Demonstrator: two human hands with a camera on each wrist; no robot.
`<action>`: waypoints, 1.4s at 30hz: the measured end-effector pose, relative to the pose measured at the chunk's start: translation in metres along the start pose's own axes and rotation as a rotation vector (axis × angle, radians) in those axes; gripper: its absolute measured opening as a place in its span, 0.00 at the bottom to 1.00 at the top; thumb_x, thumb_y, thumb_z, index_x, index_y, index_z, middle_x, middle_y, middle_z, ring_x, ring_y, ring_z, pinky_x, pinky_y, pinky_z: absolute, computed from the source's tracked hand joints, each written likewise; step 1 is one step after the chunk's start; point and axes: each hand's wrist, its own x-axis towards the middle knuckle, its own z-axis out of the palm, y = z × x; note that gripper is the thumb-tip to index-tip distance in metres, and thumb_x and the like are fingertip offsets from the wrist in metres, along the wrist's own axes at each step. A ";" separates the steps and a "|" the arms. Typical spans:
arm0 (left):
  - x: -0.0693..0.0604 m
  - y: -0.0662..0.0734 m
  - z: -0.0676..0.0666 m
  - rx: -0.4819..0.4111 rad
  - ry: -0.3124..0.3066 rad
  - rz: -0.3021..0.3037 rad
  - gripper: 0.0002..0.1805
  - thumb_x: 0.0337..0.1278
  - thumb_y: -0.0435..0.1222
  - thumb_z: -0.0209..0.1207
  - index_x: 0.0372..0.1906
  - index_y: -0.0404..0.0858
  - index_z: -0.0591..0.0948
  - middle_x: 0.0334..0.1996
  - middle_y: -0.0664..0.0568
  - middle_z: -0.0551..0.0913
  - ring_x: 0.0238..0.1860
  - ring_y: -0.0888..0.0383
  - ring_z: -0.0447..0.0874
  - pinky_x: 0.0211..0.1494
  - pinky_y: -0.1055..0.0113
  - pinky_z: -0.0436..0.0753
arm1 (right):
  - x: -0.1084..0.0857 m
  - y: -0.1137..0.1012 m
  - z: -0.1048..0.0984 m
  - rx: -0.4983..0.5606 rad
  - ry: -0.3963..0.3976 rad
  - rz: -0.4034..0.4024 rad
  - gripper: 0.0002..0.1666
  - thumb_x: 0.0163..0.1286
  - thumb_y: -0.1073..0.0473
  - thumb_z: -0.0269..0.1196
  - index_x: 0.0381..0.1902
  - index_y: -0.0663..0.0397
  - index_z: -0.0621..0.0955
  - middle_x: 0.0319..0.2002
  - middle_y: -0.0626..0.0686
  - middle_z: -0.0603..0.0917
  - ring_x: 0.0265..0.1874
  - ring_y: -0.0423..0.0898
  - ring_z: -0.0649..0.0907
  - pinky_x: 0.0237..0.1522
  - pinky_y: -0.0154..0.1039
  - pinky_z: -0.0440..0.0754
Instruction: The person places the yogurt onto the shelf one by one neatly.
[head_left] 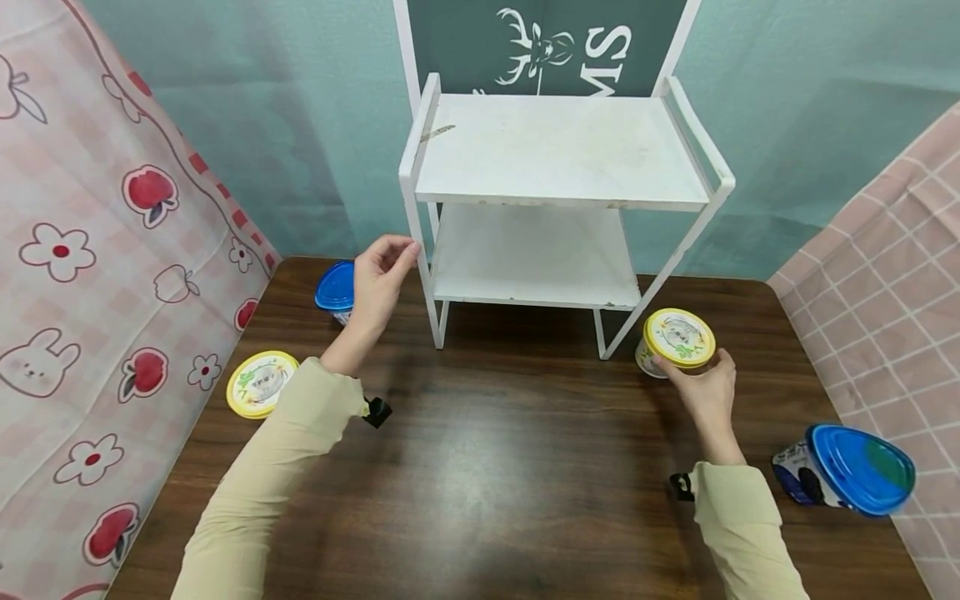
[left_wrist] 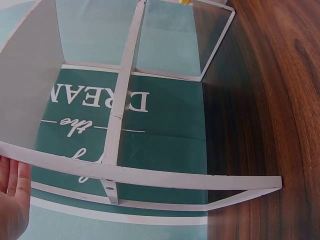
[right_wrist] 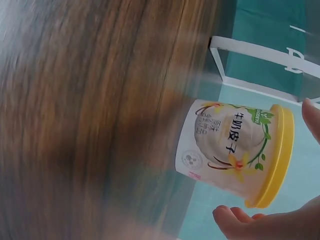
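At the left front post of a white two-tier rack (head_left: 528,250), my left hand (head_left: 375,279) has its thumb and index finger together against the post. In the left wrist view, that hand (left_wrist: 14,200) reaches behind the rack's white bar (left_wrist: 150,176), which hides the fingertips. By the rack's right front foot stands an upright yellow-lidded cup (head_left: 678,337). My right hand (head_left: 705,392) is spread around its near side. The right wrist view shows gaps between the thumb and fingers (right_wrist: 232,220) and the cup (right_wrist: 232,147).
Another yellow-lidded tub (head_left: 261,383) sits at the left, partly behind the left sleeve. A blue-lidded tub (head_left: 335,287) stands behind the left hand, and a bigger blue-lidded one (head_left: 862,469) near the table's right edge. Curtains hang at the back and sides.
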 end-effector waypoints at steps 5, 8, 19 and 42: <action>-0.003 0.007 0.001 0.009 0.004 -0.005 0.11 0.58 0.27 0.54 0.40 0.20 0.76 0.28 0.58 0.77 0.28 0.69 0.74 0.32 0.78 0.74 | -0.002 0.002 0.004 0.003 -0.031 0.043 0.63 0.53 0.43 0.65 0.69 0.66 0.40 0.65 0.71 0.49 0.65 0.64 0.54 0.63 0.56 0.55; 0.000 -0.003 -0.001 -0.011 0.006 -0.003 0.11 0.58 0.28 0.55 0.40 0.21 0.76 0.28 0.58 0.78 0.29 0.67 0.75 0.33 0.77 0.75 | -0.002 0.002 0.007 0.002 -0.033 0.051 0.64 0.52 0.44 0.66 0.69 0.66 0.40 0.65 0.71 0.49 0.65 0.64 0.53 0.63 0.56 0.54; 0.004 -0.015 -0.001 -0.033 0.026 0.033 0.11 0.57 0.29 0.56 0.38 0.22 0.77 0.27 0.58 0.79 0.28 0.66 0.76 0.33 0.76 0.76 | 0.002 0.005 0.021 0.059 0.007 0.038 0.61 0.51 0.51 0.68 0.68 0.65 0.42 0.64 0.69 0.52 0.64 0.63 0.56 0.64 0.53 0.53; 0.004 -0.017 0.000 -0.007 0.018 0.045 0.12 0.58 0.32 0.57 0.38 0.23 0.77 0.26 0.62 0.78 0.28 0.65 0.76 0.32 0.76 0.75 | 0.016 0.009 0.033 0.165 0.058 0.191 0.61 0.49 0.55 0.70 0.67 0.59 0.42 0.66 0.63 0.54 0.65 0.57 0.57 0.65 0.47 0.55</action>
